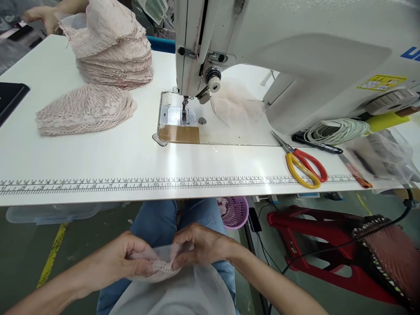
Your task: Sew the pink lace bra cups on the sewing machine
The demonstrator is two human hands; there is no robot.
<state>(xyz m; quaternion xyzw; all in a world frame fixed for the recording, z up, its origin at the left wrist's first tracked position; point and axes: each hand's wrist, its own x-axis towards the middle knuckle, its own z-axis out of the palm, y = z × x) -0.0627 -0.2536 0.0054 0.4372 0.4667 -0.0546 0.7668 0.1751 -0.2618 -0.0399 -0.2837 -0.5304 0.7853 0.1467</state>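
Note:
Over my lap, below the table's front edge, both hands pinch a piece of sheer white fabric [177,293] with a lacy trimmed edge. My left hand [131,258] grips the edge between thumb and fingers. Close beside it, my right hand [193,247] pinches the same edge, with a short stretch of lace showing between them. The rest of the cloth drapes down over my jeans. Ahead stands a white sewing machine [295,48], its presser foot [185,109] above the needle plate. Sheer peach cloth [239,103] lies on the machine bed.
A tall stack of pink lace pieces [114,61] and a lower lace pile [85,111] sit at left. Scissors [303,164], coiled white cord [336,131] and a plastic bag [387,153] lie right. Below are a purple basket [236,213] and red stool [315,245]. Another person's hand [44,17] shows top left.

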